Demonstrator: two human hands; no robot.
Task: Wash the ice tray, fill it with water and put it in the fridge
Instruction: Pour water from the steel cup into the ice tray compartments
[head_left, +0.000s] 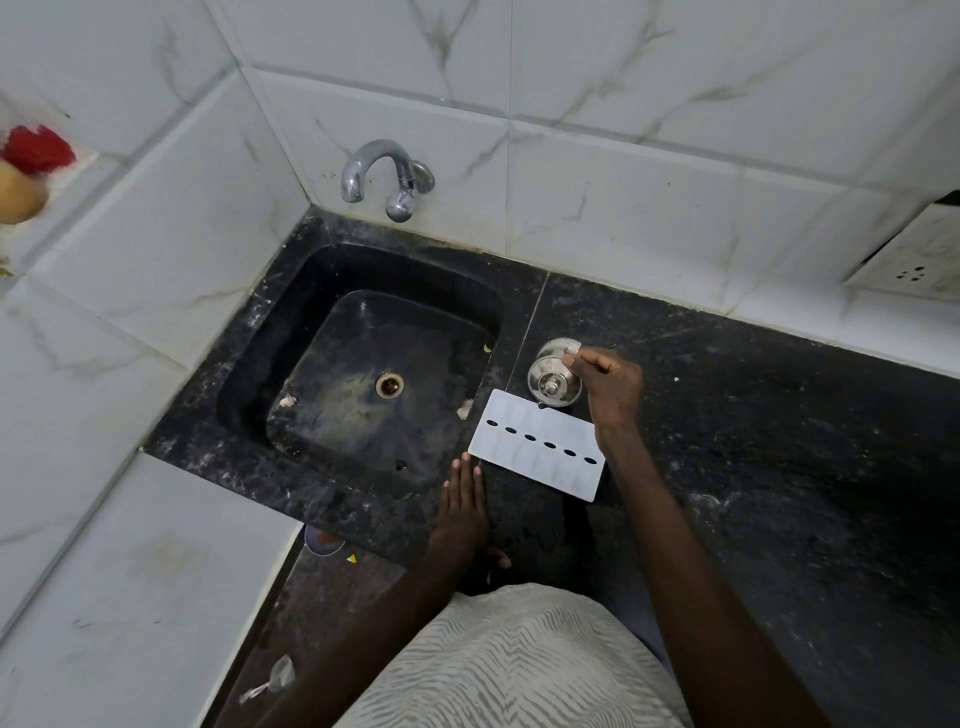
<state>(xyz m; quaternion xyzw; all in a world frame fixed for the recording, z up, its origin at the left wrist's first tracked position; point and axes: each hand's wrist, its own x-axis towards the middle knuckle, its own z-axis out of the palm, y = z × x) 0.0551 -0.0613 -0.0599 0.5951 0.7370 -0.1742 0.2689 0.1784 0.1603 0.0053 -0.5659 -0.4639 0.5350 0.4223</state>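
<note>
White plastic, the tray (537, 444) lies mid-frame on the counter (779, 441) right of the sink (363, 374), our left hand (462, 504) flat just beside it, our right hand (608, 387) pinching a white bit (571, 349) above a steel pot (550, 379), so washing, filling and the fridge all seem left.

the white bit (572, 347) pinched in the right hand (610, 387) is too small to identify.

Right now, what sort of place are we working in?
Probably a home kitchen: a black speckled stone sink in a matching counter, a curved chrome wall tap, white marble-look wall tiles.
</note>
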